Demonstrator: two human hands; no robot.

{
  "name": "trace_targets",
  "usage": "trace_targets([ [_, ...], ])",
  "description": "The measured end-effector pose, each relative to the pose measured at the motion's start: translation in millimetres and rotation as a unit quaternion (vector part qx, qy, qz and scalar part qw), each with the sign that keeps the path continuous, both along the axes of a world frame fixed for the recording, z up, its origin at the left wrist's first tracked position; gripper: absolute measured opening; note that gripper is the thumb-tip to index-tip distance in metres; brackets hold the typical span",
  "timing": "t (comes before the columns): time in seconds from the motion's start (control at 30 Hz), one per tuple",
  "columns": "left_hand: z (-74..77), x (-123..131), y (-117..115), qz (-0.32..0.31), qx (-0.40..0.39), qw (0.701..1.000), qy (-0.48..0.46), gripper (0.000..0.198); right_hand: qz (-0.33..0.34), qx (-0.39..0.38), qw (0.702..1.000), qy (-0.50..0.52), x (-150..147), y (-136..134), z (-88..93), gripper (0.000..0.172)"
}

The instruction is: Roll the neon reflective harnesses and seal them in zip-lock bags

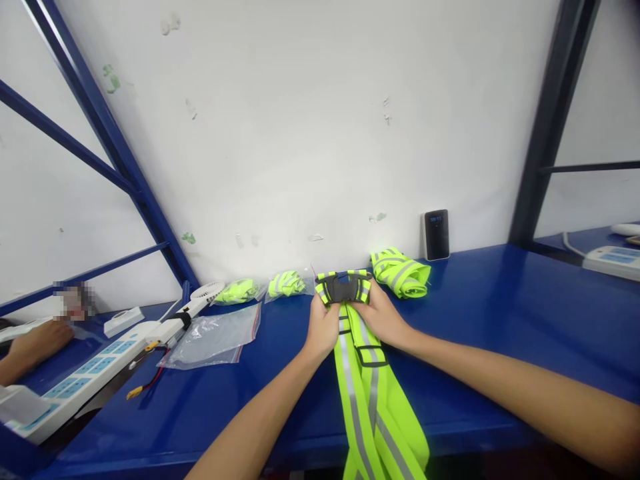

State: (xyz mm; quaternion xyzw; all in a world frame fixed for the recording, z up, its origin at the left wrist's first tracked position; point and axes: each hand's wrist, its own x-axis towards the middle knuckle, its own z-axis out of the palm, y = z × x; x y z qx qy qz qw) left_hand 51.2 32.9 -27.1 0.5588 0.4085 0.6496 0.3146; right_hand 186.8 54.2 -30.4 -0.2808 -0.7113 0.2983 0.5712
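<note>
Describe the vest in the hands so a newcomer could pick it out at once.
On the blue workbench, look to the middle, where the left hand and right hand grip a fluorescent yellow reflective vest. Unlike the folded vest behind it, it hangs long over the bench edge.

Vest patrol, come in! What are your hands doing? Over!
Left hand, right hand gripping reflective vest by black panel. Vest hanging over blue bench edge. Bagged vest beyond, not blocking.
</note>
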Motion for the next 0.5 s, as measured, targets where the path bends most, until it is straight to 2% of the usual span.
trace_targets([
  [0.27, -7.7, -2.5, -1.9, -0.023, -0.032, 0.999, -0.008, 0.017, -0.017, -0.021, 0.999, 0.017, -3.0, 0.3, -5.2, 0.037],
  [0.5, -8.1, -7.6, -2.7, -0.124, -0.049, 0.989, -0.056, 0.029, -0.008, -0.036, 0.998, 0.041, -4.9, 1.9, -6.1, 0.035],
])
